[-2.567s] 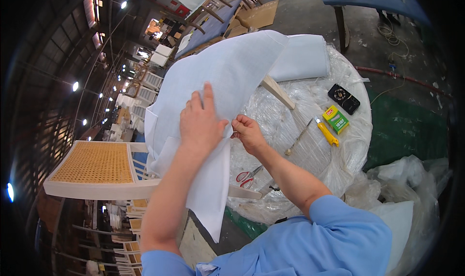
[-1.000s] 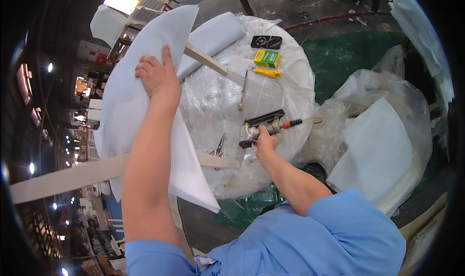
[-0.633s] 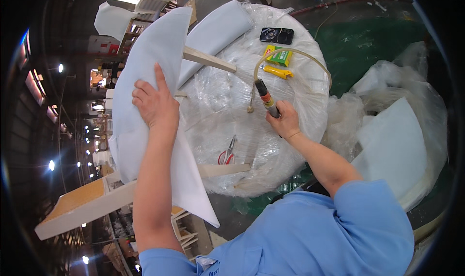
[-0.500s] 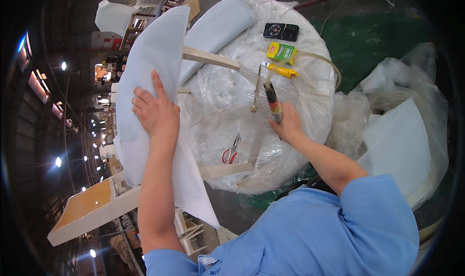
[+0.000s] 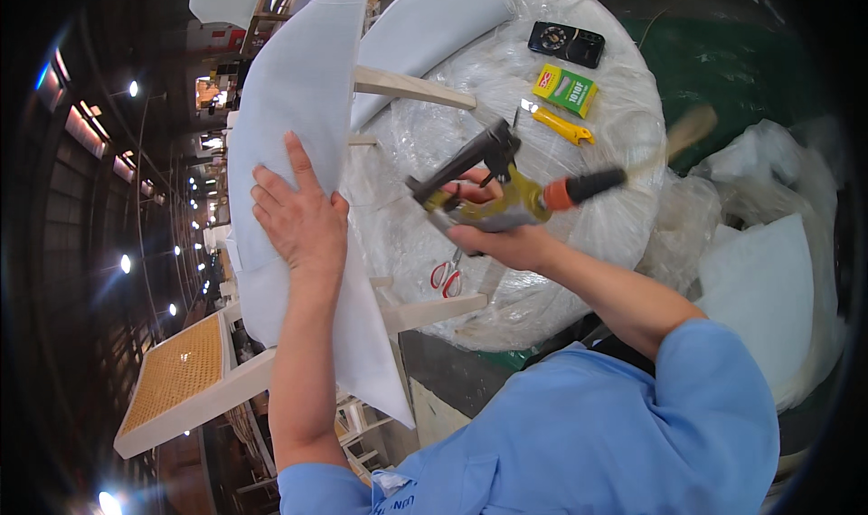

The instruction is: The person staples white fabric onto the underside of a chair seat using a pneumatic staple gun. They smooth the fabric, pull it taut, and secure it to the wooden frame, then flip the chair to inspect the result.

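My left hand point(image 5: 303, 212) lies with fingers spread on a white padded sheet point(image 5: 303, 81) that covers a pale wooden chair frame point(image 5: 411, 85). In my right hand point(image 5: 497, 239) is a pneumatic staple gun point(image 5: 520, 198), gripped by its yellow-green body. Its black nose end points toward the chair, and an orange and black hose fitting sticks out to the right. The gun hangs above a round, plastic-wrapped surface point(image 5: 398, 198), clear of the sheet. Red-handled scissors point(image 5: 447, 278) lie just below it, partly covered. The chair's woven cane panel point(image 5: 176, 379) shows at lower left.
On the wrapped surface lie a yellow utility knife point(image 5: 562, 126), a green and yellow box point(image 5: 565, 90) and a black phone point(image 5: 567, 44). A folded white sheet point(image 5: 425, 27) rests behind the chair. Plastic wrapping around another white sheet point(image 5: 764, 289) sits at the right.
My right hand has brought the staple gun left and turned it side-on, nearer the chair. My left hand stays flat on the sheet. The whole view has shifted slightly.
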`<action>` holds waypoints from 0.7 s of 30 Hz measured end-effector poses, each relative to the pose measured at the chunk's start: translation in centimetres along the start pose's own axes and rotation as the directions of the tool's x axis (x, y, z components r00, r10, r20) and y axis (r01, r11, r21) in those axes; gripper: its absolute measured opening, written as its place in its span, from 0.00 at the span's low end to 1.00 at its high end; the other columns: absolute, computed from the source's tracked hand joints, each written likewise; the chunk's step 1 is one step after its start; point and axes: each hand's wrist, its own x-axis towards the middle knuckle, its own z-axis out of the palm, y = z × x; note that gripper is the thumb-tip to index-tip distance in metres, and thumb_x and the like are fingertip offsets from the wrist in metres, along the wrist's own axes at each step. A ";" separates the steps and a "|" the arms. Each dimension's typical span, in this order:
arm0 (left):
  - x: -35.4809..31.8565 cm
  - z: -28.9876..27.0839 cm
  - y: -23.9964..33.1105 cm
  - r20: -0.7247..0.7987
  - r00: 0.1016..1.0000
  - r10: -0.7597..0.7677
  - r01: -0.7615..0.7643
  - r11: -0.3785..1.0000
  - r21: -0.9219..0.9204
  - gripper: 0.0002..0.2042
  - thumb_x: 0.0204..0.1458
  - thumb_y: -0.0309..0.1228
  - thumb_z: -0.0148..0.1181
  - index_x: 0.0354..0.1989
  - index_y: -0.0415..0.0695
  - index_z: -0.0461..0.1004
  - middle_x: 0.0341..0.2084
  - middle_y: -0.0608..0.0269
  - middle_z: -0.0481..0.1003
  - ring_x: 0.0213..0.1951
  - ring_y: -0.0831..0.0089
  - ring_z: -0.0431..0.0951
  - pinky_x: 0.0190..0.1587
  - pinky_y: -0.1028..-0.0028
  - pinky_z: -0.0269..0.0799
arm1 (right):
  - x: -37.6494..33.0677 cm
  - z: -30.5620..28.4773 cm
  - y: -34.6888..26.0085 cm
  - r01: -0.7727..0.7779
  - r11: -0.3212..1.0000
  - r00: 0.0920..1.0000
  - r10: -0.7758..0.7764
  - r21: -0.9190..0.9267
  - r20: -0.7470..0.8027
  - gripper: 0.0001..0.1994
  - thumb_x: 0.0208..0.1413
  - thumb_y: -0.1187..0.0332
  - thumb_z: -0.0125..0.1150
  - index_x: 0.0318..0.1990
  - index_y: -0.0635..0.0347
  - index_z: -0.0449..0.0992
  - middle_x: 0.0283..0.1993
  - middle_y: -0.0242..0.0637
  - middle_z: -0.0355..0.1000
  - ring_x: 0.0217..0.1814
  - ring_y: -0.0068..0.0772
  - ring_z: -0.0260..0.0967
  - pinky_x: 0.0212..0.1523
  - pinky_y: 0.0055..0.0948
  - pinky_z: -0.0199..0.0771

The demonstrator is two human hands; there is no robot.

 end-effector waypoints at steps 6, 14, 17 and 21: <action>0.1 0.0 -0.3 0.020 1.000 0.003 -0.001 0.996 -0.094 0.58 0.44 0.43 0.76 0.81 0.53 0.40 0.65 0.24 0.55 0.60 0.35 0.64 0.63 0.50 0.62 | 5.7 2.8 -1.0 -0.198 0.932 0.927 0.279 -0.305 0.252 0.25 0.56 0.71 0.67 0.62 0.55 0.69 0.52 0.41 0.77 0.53 0.43 0.79 0.55 0.34 0.77; 0.1 0.1 -0.1 0.033 0.999 0.003 -0.002 0.999 -0.041 0.57 0.44 0.41 0.75 0.80 0.49 0.41 0.64 0.27 0.56 0.60 0.39 0.65 0.63 0.53 0.62 | 9.0 4.2 2.1 0.169 0.976 0.915 -0.105 -0.135 0.389 0.29 0.50 0.75 0.70 0.61 0.55 0.70 0.64 0.43 0.72 0.59 0.44 0.77 0.58 0.34 0.77; 0.2 0.1 -0.1 0.047 0.999 0.003 -0.001 0.999 -0.035 0.58 0.44 0.41 0.76 0.80 0.49 0.40 0.64 0.27 0.56 0.61 0.39 0.65 0.63 0.53 0.62 | 9.4 4.1 2.9 0.208 0.974 0.897 -0.152 -0.093 0.414 0.31 0.48 0.76 0.70 0.62 0.54 0.70 0.69 0.41 0.69 0.62 0.44 0.76 0.60 0.34 0.77; 0.2 0.0 -0.1 0.047 0.999 0.006 -0.004 0.999 -0.047 0.58 0.45 0.41 0.76 0.80 0.50 0.40 0.64 0.27 0.55 0.61 0.39 0.65 0.63 0.53 0.62 | 10.0 4.0 3.3 0.262 0.960 0.880 -0.197 -0.095 0.432 0.31 0.45 0.76 0.70 0.61 0.54 0.71 0.71 0.41 0.69 0.66 0.45 0.73 0.61 0.35 0.76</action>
